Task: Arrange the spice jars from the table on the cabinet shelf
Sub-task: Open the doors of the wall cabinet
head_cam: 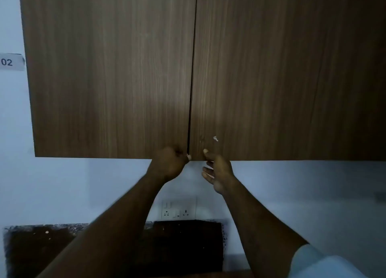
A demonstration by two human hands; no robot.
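Observation:
A brown wooden wall cabinet fills the upper view, with its left door and right door both closed against a thin dark gap. My left hand is curled on the bottom inner corner of the left door, fingers hooked at its edge. My right hand is just under the bottom inner corner of the right door, fingers spread, thumb touching the door's lower edge. No spice jars and no shelf are visible.
A white wall runs below the cabinet, with a double socket plate between my forearms. A dark speckled countertop lies below. A label reading 02 is on the wall at the left.

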